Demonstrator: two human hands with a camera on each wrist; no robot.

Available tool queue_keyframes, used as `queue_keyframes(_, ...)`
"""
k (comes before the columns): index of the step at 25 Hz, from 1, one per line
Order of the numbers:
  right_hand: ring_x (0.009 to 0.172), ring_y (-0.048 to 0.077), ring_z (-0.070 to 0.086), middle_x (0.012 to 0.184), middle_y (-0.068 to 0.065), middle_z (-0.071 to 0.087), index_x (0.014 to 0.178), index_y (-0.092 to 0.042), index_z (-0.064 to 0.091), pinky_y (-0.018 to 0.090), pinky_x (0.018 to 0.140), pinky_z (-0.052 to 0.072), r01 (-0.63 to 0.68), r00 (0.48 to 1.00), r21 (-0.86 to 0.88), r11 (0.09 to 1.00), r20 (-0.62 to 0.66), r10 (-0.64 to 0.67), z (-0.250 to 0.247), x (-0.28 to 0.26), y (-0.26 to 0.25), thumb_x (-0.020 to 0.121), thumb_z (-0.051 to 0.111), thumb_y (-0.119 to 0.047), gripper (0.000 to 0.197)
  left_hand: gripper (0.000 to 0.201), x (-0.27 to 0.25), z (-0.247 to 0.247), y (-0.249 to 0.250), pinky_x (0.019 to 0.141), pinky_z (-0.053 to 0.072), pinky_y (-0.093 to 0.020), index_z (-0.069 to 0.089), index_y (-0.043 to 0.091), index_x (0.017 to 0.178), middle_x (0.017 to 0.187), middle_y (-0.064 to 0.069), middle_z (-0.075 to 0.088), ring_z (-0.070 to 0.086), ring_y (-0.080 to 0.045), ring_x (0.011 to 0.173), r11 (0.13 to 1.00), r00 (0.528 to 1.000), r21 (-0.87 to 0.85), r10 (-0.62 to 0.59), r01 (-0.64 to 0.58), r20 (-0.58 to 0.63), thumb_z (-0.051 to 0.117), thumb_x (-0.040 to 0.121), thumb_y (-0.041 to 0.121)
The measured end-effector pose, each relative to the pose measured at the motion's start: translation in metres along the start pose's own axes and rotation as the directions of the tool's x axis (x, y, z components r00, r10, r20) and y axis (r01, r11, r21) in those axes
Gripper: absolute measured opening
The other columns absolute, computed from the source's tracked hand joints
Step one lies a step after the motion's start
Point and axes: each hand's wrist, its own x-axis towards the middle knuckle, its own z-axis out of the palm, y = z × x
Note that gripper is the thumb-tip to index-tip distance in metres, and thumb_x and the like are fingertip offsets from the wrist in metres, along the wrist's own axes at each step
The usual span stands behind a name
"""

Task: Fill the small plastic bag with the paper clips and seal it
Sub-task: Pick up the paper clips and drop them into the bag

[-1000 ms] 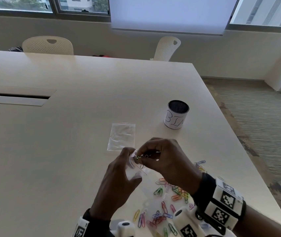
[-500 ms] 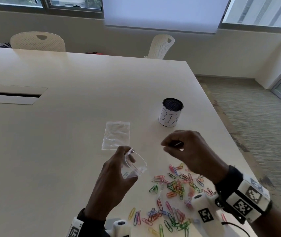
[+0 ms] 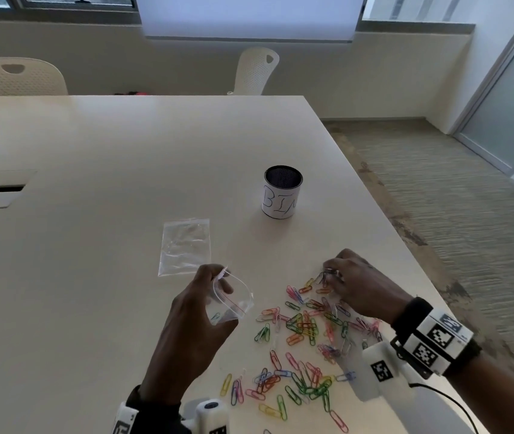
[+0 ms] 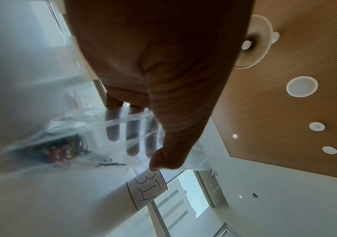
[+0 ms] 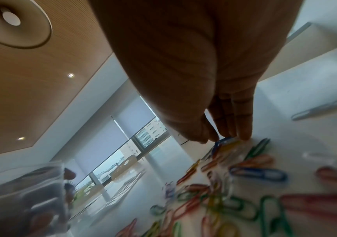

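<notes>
Right hand (image 3: 359, 286) down onto paper clips (image 3: 305, 333)

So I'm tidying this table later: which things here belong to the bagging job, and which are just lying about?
In the job:
held bag, in left hand
paper clips, right hand picking some up

Lying about:
spare bag
cup marked BIN
chairs

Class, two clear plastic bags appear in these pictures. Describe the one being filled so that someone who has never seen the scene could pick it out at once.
Start at the large pale table, then find the scatter of coloured paper clips near its front right. Just left of them, the left hand holds the small plastic bag up off the table. Unlike the flat bag lying behind it, this one gapes open and shows a red strip at its mouth.
</notes>
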Motion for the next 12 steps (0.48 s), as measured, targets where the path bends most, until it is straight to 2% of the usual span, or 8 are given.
queue_keyframes(2, 0.119, 0.021, 0.059, 0.126, 0.003, 0.053, 0.132, -0.016, 0.063, 0.03, 0.101, 0.05, 0.057, 0.998, 0.034, 0.998, 0.001, -0.057, 0.006, -0.004, -0.016, 0.108, 0.046, -0.034, 0.035, 0.061, 0.001, 0.0, 0.0, 0.075, 0.047, -0.014, 0.051, 0.037, 0.122, 0.104, 0.018, 0.068, 0.064, 0.004, 0.099, 1.0, 1.0, 0.001, 0.001, -0.001, 0.003, 0.087, 0.08, 0.013)
queue_keyframes(3, 0.121, 0.019, 0.057, 0.128, 0.002, 0.053, 0.134, -0.018, 0.062, 0.029, 0.101, 0.048, 0.088, 0.996, 0.043, 0.995, 0.018, -0.088, 0.007, -0.006, -0.024, 0.107, 0.047, -0.04, 0.038, 0.06, 0.001, 0.0, 0.0, 0.074, 0.049, -0.017, 0.05, 0.037, 0.121, 0.104, 0.018, 0.068, 0.065, 0.003, 0.097, 1.0, 1.0, 0.001, 0.001, -0.001, 0.004, 0.087, 0.08, 0.014)
queue_keyframes(5, 0.126, 0.014, 0.05, 0.135, -0.003, 0.049, 0.144, -0.025, 0.053, 0.03, 0.106, 0.045, 0.154, 0.983, 0.004, 0.988, 0.103, -0.154, 0.006, -0.013, -0.038, 0.097, 0.056, -0.06, 0.059, 0.059, 0.0, -0.001, 0.0, 0.075, 0.054, -0.024, 0.051, 0.038, 0.121, 0.104, 0.017, 0.068, 0.066, 0.0, 0.095, 1.0, 1.0, -0.007, -0.002, 0.002, 0.001, 0.088, 0.08, 0.016)
queue_keyframes(7, 0.128, 0.014, 0.046, 0.139, -0.005, 0.045, 0.147, -0.031, 0.047, 0.03, 0.108, 0.045, 0.213, 0.963, -0.091, 0.973, 0.189, -0.193, 0.006, -0.019, -0.047, 0.085, 0.066, -0.068, 0.075, 0.057, -0.001, -0.002, 0.0, 0.076, 0.06, -0.031, 0.051, 0.038, 0.121, 0.104, 0.017, 0.068, 0.068, -0.004, 0.096, 1.0, 1.0, -0.014, -0.007, 0.007, -0.005, 0.088, 0.081, 0.019)
queue_keyframes(9, 0.126, 0.014, 0.047, 0.139, -0.006, 0.047, 0.142, -0.033, 0.05, 0.029, 0.105, 0.046, 0.254, 0.953, -0.122, 0.959, 0.199, -0.227, 0.008, -0.022, -0.052, 0.082, 0.073, -0.062, 0.07, 0.056, -0.002, -0.003, -0.001, 0.078, 0.062, -0.035, 0.052, 0.038, 0.121, 0.104, 0.018, 0.068, 0.068, -0.004, 0.097, 1.0, 1.0, -0.019, -0.012, 0.011, -0.015, 0.088, 0.081, 0.022)
queue_keyframes(12, 0.114, 0.013, 0.055, 0.128, -0.007, 0.055, 0.127, -0.033, 0.061, 0.023, 0.096, 0.045, 0.284, 0.955, -0.078, 0.956, 0.117, -0.274, 0.014, -0.023, -0.056, 0.092, 0.073, -0.046, 0.04, 0.053, -0.002, -0.004, -0.001, 0.078, 0.061, -0.033, 0.052, 0.038, 0.121, 0.103, 0.019, 0.067, 0.068, -0.003, 0.098, 0.999, 1.0, -0.034, -0.011, 0.01, -0.028, 0.086, 0.081, 0.029)
